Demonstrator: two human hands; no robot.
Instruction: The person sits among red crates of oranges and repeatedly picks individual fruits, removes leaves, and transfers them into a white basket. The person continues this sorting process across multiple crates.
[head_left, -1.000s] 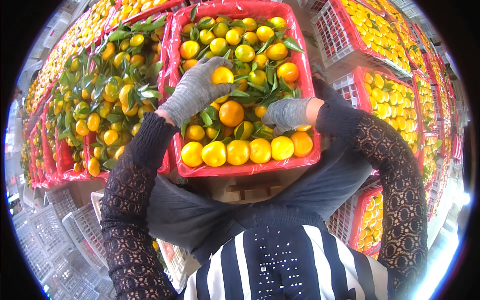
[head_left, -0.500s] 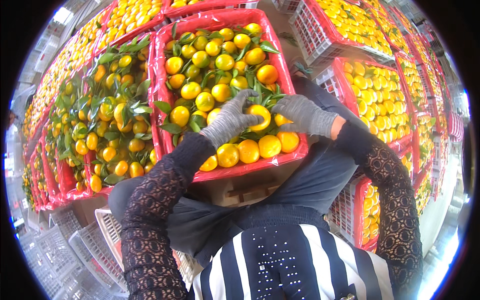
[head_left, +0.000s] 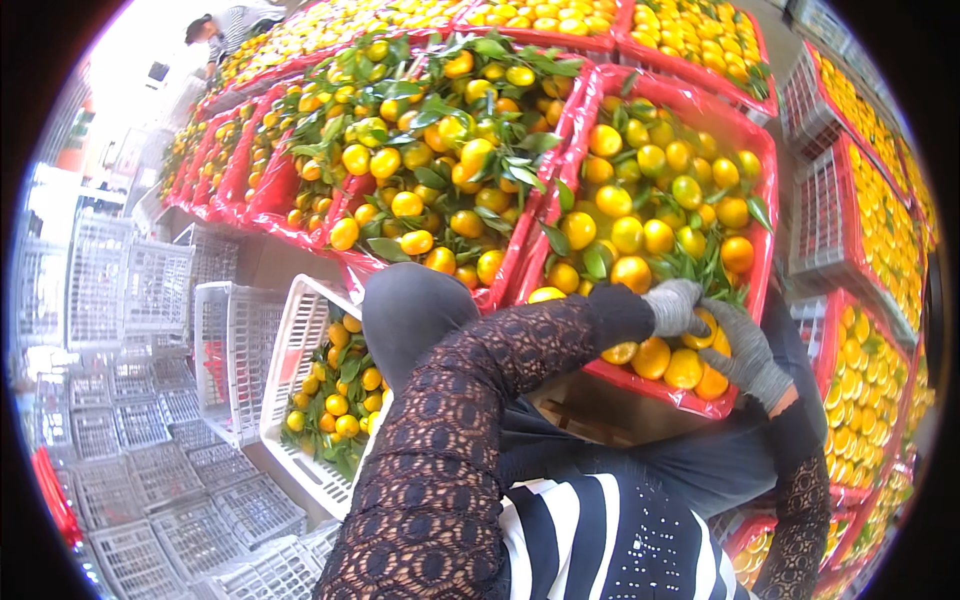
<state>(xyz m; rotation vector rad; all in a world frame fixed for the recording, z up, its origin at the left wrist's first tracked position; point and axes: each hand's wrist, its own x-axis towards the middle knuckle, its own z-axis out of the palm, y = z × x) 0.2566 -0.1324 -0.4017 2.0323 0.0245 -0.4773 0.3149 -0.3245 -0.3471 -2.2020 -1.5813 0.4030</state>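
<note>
In front of me stands a crate lined with red plastic [head_left: 768,200], filled with mandarins and green leaves. Over its near right part my two grey-gloved hands meet around one mandarin [head_left: 704,330]. My left hand [head_left: 675,307] grips it from the left with curled fingers, partly hidden behind the black lace sleeve. From the right, my right hand [head_left: 748,355] closes its fingers round the same fruit. Just below, a row of larger mandarins [head_left: 684,369] lines the crate's near edge.
Left of the crate are leafy mandarins [head_left: 440,150] in red liners. A white crate [head_left: 290,385] with leafy mandarins stands by my left knee, near stacked grey crates [head_left: 130,290]. More filled crates [head_left: 855,400] stand at right. A person [head_left: 235,25] is at the far left.
The view has swung left, so the crate now appears further right and the white crate has come into sight. My hands have come together round the mandarin that the left hand held.
</note>
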